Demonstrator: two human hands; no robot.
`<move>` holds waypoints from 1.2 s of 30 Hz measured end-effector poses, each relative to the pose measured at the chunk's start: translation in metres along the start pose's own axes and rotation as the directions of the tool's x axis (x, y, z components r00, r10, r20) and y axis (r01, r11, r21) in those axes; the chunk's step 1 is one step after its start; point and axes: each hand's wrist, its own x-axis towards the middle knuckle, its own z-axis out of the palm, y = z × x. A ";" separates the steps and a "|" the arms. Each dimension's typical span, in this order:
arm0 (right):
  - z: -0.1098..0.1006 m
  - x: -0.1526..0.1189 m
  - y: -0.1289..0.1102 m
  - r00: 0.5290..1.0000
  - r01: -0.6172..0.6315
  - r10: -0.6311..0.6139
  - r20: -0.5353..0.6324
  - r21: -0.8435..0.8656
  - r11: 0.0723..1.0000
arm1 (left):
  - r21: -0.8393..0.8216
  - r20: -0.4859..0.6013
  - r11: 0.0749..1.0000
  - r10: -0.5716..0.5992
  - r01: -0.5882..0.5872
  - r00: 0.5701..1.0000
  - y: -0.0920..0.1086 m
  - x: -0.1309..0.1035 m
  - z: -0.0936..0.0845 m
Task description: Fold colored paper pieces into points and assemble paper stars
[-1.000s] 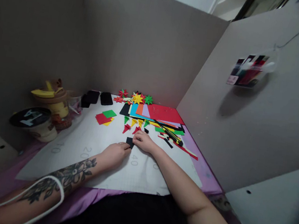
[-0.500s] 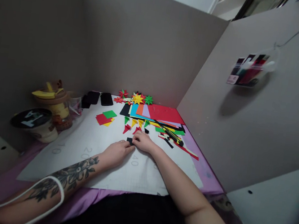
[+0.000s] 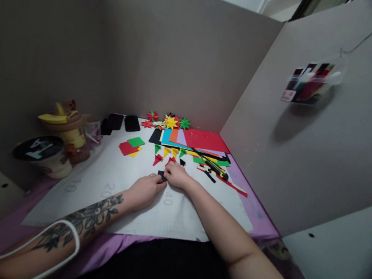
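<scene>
A small piece of black paper (image 3: pixel 160 173) lies on the white mat (image 3: pixel 135 219), partly covered by my fingers. My left hand (image 3: pixel 147 189) closes on its near left side, fingertips pressed to the paper. From the right, my right hand (image 3: pixel 175 174) pinches the same piece at its right edge. Just beyond my hands stand small folded paper pieces, among them a red one (image 3: pixel 158 159), a yellow one (image 3: pixel 167 153), a green one (image 3: pixel 183 153) and a black one (image 3: pixel 182 162).
Red (image 3: pixel 128 148) and green (image 3: pixel 136 142) paper squares lie to the left. Behind are coloured sheets (image 3: pixel 202 140) and folded paper stars (image 3: pixel 171 122). A box cutter (image 3: pixel 216 167) rests on the right beside paper scraps. Lidded tubs (image 3: pixel 45 154) stand at the left edge.
Both hands stay on the black paper, with only a slight shift of the left fingers. The camera view has moved a little.
</scene>
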 end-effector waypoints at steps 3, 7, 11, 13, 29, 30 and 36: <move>0.002 -0.001 0.000 1.000 0.003 -0.004 -0.020 -0.032 0.999 | -0.001 0.007 1.000 -0.007 0.007 1.000 0.000 0.000 0.000; 0.006 -0.001 0.001 0.999 0.006 -0.008 -0.034 -0.062 0.998 | 0.009 0.002 1.000 -0.004 0.004 1.000 0.001 0.000 -0.001; 0.006 -0.001 0.000 1.000 -0.008 0.006 -0.029 -0.072 0.997 | 0.073 0.031 0.997 0.003 -0.006 1.000 0.004 0.000 -0.003; 0.005 -0.001 -0.001 1.000 -0.014 0.012 -0.017 -0.074 0.997 | 0.105 0.041 0.994 0.008 -0.012 0.999 0.005 0.000 -0.004; 0.001 -0.002 -0.005 1.000 -0.029 0.030 0.008 -0.082 0.996 | 0.202 0.085 0.979 0.006 -0.023 0.996 0.009 0.001 -0.004; 0.001 -0.002 -0.004 1.000 -0.029 0.030 0.004 -0.079 0.996 | 0.205 0.083 0.978 0.006 -0.023 0.997 0.009 0.001 -0.004; 0.010 -0.003 0.000 0.998 -0.040 0.039 -0.051 -0.021 0.999 | 0.175 0.043 0.984 0.026 -0.033 0.999 0.007 0.001 -0.003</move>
